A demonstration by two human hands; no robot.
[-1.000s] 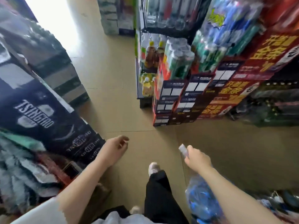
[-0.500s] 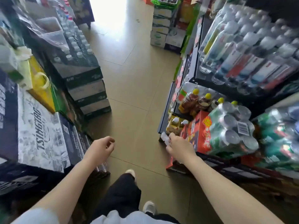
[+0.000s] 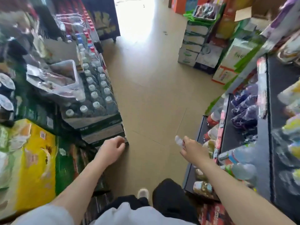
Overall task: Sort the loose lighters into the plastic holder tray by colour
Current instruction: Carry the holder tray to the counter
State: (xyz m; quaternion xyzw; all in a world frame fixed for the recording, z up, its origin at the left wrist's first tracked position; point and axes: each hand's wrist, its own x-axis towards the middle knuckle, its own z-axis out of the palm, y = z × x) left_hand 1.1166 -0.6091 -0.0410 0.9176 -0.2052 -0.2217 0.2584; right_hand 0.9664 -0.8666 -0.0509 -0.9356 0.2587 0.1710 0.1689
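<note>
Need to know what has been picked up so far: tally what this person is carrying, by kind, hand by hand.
Pale lighter, blurred, pinched in the right hand: 1
Things in the left hand, which hangs loosely curled: 0
Total carried: 1
</note>
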